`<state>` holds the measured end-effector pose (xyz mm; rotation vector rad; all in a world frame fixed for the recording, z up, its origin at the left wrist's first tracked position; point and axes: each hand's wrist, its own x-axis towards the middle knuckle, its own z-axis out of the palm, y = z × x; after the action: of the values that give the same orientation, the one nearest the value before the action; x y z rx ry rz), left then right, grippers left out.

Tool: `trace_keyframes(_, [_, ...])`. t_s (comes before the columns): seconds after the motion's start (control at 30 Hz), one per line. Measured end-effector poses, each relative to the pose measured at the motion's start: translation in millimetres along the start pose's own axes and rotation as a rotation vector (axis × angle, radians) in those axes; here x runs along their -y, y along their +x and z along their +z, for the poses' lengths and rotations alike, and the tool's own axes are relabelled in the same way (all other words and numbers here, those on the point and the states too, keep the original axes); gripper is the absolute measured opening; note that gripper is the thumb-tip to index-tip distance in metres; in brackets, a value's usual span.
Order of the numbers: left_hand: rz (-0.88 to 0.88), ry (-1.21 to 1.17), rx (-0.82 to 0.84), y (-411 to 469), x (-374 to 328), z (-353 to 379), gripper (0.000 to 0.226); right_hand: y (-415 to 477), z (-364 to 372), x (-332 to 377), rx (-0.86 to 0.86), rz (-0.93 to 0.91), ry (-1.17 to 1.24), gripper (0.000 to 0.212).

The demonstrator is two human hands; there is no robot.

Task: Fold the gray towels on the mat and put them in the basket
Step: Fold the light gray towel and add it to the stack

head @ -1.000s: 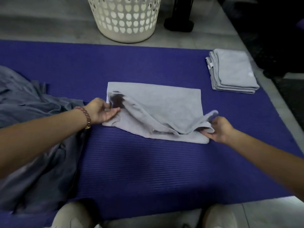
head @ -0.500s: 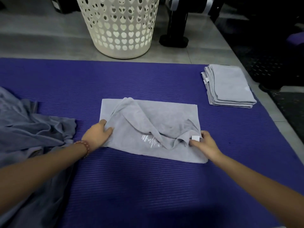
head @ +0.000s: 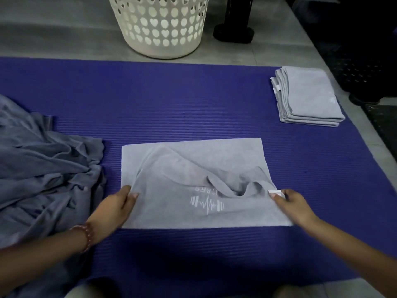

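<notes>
A gray towel (head: 193, 168) with a white printed logo lies half folded in the middle of the purple mat (head: 171, 100). Its upper layer is rumpled and sags between my hands. My left hand (head: 116, 207) pinches the folded layer's left corner near the towel's left edge. My right hand (head: 294, 205) pinches the right corner beside a small white tag. A stack of folded gray towels (head: 309, 97) rests at the mat's far right. The white basket (head: 161, 24) with heart-shaped holes stands on the floor beyond the mat.
A heap of unfolded gray towels (head: 43, 168) covers the mat's left side. A black stand base (head: 234, 33) sits on the tiled floor right of the basket. A dark mat (head: 365, 61) borders the right side. My knees show at the bottom edge.
Both hands have drawn the towel's upper layer toward me, bringing its corners down near the front edge. The printed logo has come into view.
</notes>
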<state>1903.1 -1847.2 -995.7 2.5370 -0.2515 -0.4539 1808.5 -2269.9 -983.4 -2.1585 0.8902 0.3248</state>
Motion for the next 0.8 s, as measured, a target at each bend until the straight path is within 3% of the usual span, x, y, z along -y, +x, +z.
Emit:
trace_keyframes(0.17, [-0.177,-0.257,-0.097,15,-18,-7,0.014,-4,6,12,-0.128,-0.108,0.155,0.025])
trace_keyframes(0.27, [-0.253,-0.451,-0.090,43,-38,-13,0.024,5,4,25,-0.024,-0.177,0.185,0.052])
trace_keyframes(0.37, [-0.289,-0.501,-0.106,65,-48,-10,0.035,15,4,31,0.048,-0.254,0.127,0.062])
trace_keyframes(0.47, [-0.248,-0.604,-0.121,68,-57,-6,0.015,20,5,41,0.063,-0.208,0.204,0.047])
trace_keyframes(0.57, [-0.211,-0.757,-0.307,61,-52,-6,0.012,25,-9,53,0.147,-0.160,0.392,0.016])
trace_keyframes(0.67, [-0.273,-0.881,-0.495,56,-43,-9,0.008,42,-26,68,0.101,-0.155,0.586,0.005])
trace_keyframes(0.73, [-0.321,-0.857,-0.529,62,-37,-7,0.015,59,-26,77,0.062,-0.115,0.555,0.003])
trace_keyframes(0.8, [-0.348,-0.695,-0.442,74,-33,-7,0.009,76,-15,81,0.056,-0.059,0.409,0.006])
